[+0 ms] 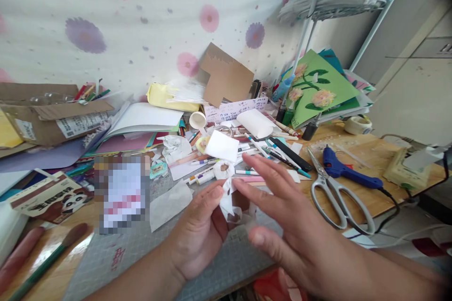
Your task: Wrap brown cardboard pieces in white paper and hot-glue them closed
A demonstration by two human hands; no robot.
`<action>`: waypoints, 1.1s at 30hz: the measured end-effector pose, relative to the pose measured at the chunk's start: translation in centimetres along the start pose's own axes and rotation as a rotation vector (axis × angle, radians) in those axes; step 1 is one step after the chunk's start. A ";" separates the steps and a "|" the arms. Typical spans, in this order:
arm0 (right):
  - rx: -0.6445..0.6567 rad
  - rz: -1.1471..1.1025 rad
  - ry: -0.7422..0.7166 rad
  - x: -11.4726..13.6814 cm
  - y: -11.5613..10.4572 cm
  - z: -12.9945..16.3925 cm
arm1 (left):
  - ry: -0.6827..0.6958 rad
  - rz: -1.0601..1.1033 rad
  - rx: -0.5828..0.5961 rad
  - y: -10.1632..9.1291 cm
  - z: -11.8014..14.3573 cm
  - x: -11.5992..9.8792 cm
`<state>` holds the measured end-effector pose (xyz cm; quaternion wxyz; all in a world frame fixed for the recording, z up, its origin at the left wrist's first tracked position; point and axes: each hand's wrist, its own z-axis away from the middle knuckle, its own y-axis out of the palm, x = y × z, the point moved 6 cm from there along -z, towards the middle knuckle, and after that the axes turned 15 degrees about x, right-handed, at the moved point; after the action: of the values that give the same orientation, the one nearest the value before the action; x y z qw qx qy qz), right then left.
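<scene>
My left hand (pixel 197 235) pinches a small crumpled piece of white paper with brown patches (pixel 229 200) above a grey cutting mat (pixel 148 249). My right hand (pixel 293 230) hovers beside it with fingers spread and straight, its fingertips touching or nearly touching the paper's top edge. A white paper square (pixel 222 146) lies just beyond the hands among several pens and markers (pixel 201 176).
Large scissors (pixel 335 193) and a blue glue gun (pixel 348 174) lie right of my hands. A tape roll (pixel 357 124) and green flower card (pixel 318 89) sit at back right. Cardboard boxes (pixel 45 117), paper sheets and a panda-print box (pixel 49 197) crowd the left.
</scene>
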<state>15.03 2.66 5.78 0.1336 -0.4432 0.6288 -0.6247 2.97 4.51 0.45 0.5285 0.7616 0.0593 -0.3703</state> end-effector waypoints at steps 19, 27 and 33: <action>0.009 -0.068 0.035 0.3 1.0 0.5 | 0.032 -0.059 -0.043 -0.5 -0.2 -0.4; -0.169 -0.255 0.050 -1.6 -0.9 1.3 | 0.028 0.003 -0.051 -0.4 -0.1 -0.7; -0.058 -0.200 0.017 -1.3 0.4 1.0 | 0.004 0.061 -0.070 -0.6 -0.2 -0.4</action>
<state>16.40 2.87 4.76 0.0524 -0.5021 0.6004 -0.6201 2.53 5.07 0.29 0.5659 0.7447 0.0501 -0.3502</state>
